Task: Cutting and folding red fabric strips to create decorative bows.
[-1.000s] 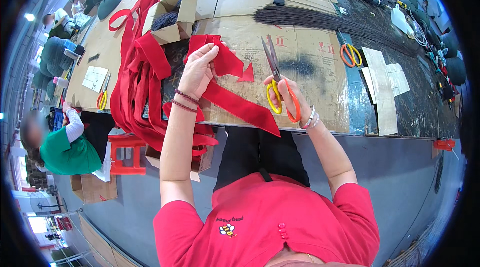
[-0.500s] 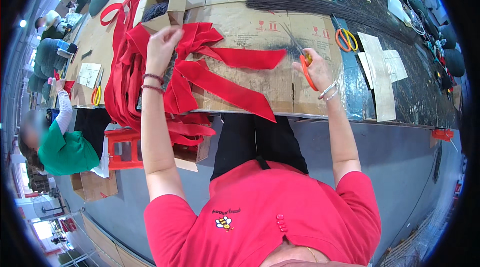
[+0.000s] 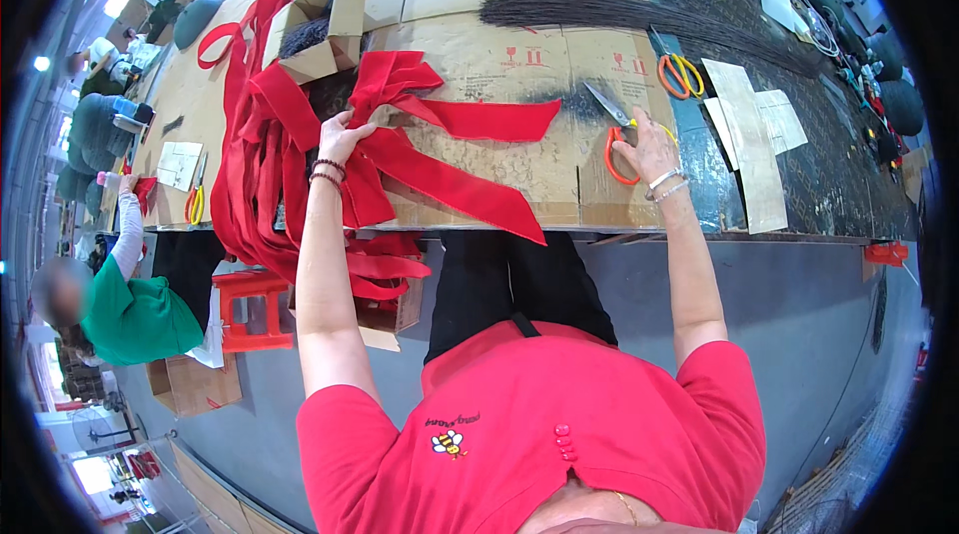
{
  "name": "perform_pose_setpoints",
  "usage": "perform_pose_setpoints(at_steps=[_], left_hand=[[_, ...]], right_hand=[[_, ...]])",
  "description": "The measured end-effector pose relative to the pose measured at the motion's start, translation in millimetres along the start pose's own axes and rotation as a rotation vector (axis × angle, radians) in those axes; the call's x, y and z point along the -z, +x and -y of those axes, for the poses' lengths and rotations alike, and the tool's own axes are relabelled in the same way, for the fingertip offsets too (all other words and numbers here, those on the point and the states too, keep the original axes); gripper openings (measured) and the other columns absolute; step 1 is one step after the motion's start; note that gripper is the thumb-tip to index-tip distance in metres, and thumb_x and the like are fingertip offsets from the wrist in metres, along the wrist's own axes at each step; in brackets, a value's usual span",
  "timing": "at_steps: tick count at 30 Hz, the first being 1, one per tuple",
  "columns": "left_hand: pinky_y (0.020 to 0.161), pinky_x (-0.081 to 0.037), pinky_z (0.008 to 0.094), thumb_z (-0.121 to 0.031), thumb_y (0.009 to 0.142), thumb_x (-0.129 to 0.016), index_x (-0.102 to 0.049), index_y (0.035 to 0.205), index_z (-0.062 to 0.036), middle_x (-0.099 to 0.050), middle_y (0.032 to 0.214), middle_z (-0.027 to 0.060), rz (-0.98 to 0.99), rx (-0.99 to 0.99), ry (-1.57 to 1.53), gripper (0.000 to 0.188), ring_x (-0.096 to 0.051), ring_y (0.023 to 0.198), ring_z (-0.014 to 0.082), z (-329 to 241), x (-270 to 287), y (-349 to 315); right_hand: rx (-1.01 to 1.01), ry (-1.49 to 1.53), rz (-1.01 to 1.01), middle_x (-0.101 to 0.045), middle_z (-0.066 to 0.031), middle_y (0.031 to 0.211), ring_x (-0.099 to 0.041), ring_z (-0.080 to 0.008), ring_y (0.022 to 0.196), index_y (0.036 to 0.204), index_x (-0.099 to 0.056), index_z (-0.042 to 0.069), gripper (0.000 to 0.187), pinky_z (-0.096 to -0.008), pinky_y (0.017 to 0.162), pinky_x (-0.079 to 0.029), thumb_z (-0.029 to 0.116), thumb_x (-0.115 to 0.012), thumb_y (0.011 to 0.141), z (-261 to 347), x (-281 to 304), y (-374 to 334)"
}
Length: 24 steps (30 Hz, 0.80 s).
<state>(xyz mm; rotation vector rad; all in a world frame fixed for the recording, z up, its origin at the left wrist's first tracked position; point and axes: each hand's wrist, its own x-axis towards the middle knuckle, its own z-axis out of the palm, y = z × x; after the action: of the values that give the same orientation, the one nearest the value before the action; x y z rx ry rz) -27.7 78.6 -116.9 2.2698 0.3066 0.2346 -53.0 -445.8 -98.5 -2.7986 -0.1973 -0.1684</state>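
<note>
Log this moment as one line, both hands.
left hand: touching red ribbon | right hand: on orange-and-yellow scissors | surface: cardboard | nearby: dark strand bundle

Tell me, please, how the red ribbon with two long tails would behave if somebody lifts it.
The red ribbon would probably hang floppy, because its flat tails look like thin fabric. It should feel light for its length, since the strips show little thickness. Its matte surface suggests it may not be very slippery.

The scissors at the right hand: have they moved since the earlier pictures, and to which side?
Yes. Judged against the cardboard sheet, the scissors at the right hand have moved rightward, nearer to the sheet's right edge.
</note>
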Motion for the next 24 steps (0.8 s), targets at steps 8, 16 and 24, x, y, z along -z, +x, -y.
perform_pose_setpoints(at_steps=[8,16,24], left_hand=[[0.074,-0.052,0.0236,-0.002,0.074,-0.074,-0.059,0.112,0.0025,-0.065,0.095,0.0032,0.413,-0.094,-0.468,0.041,-0.062,0.081,0.01,-150,30,-45],[0.086,-0.048,0.0251,-0.006,0.074,-0.074,-0.058,0.113,0.0021,-0.064,0.099,0.0053,0.572,-0.297,-0.36,0.043,-0.06,0.09,0.0113,-222,51,-66],[0.083,-0.046,0.0253,-0.029,0.085,-0.068,-0.059,0.111,0.0041,-0.064,0.101,0.006,0.537,-0.279,-0.231,0.043,-0.058,0.092,0.0101,-237,32,-84]], right_hand=[[0.256,0.129,-0.381,-0.062,-0.0174,0.102,-0.059,-0.0315,0.096,0.107,-0.057,0.002,0.036,-0.039,0.081,-0.047,0.02,-0.069,0.078,53,45,17],[0.372,0.828,-0.373,-0.066,-0.0151,0.099,-0.065,-0.0218,0.09,0.111,-0.058,-0.004,0.037,-0.0309,0.077,-0.051,0.016,-0.068,0.081,137,95,89],[0.276,1.67,0.199,-0.067,-0.0072,0.094,-0.063,-0.0113,0.08,0.109,-0.061,-0.005,0.034,-0.0257,0.073,-0.053,0.002,-0.071,0.077,166,99,69]])
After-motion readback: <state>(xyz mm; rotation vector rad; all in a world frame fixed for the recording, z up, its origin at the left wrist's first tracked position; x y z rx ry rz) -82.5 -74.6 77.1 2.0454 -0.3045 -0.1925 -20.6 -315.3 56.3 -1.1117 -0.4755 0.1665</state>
